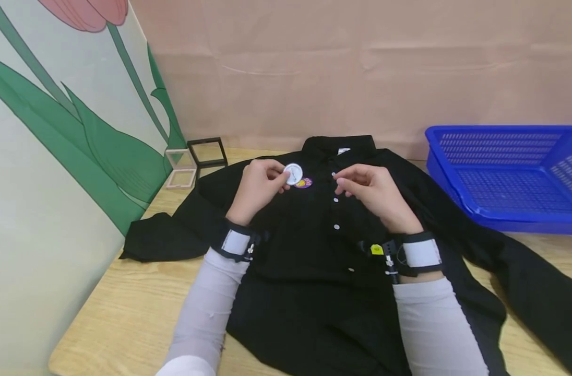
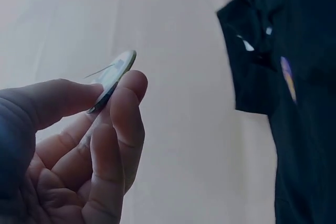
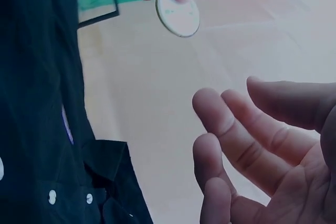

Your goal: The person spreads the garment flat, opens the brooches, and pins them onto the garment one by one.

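My left hand (image 1: 261, 187) pinches a round button badge (image 1: 293, 174) between thumb and fingers, its white back facing me. In the left wrist view, the badge's thin pin sticks out from the back. My right hand (image 1: 377, 194) is a short way to the right, fingers loosely bent; the right wrist view shows nothing between thumb and fingertips. Both hands are above a black button-up shirt (image 1: 286, 292) spread out with its collar at the far side. A purple and yellow badge (image 1: 307, 183) is on the shirt's chest, partly behind the held one.
A blue plastic basket (image 1: 483, 216) stands at the right back. Two small frames, one black (image 1: 224, 151) and one pale pink (image 1: 181, 186), stand at the left back by the tulip-patterned wall (image 1: 42, 235). The shirt lies on a wooden table (image 1: 140, 303).
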`<state>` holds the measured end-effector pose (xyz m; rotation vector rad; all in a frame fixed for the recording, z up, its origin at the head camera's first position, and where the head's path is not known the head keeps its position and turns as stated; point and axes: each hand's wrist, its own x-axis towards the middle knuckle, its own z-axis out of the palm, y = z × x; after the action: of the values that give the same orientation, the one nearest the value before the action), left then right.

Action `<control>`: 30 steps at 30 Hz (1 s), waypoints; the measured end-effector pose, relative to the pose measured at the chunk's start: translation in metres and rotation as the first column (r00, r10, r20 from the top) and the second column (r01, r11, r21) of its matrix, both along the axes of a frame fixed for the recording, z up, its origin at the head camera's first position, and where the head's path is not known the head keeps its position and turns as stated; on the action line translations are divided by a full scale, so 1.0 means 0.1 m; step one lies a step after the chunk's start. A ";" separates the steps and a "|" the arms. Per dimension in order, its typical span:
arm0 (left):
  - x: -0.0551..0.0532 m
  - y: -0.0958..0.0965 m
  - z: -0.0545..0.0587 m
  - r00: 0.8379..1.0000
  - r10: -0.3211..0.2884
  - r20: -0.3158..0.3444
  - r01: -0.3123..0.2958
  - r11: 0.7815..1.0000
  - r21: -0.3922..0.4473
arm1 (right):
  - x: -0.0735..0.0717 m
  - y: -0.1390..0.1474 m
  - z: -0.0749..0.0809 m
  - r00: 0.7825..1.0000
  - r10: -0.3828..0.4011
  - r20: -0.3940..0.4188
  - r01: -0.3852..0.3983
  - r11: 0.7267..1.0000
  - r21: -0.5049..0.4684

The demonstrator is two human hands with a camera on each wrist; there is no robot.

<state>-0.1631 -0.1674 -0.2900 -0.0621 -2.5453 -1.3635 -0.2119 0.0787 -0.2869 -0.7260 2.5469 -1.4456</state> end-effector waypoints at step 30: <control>-0.50 0.13 -0.54 0.979 0.153 0.131 -0.071 0.871 -0.486 | -0.56 -0.94 -0.53 0.990 0.033 0.137 -0.113 0.770 0.628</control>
<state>-0.2127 -0.1549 -0.3440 0.1146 -2.9161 -0.6913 -0.2681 -0.0149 -0.3403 -0.5826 2.6146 -0.4927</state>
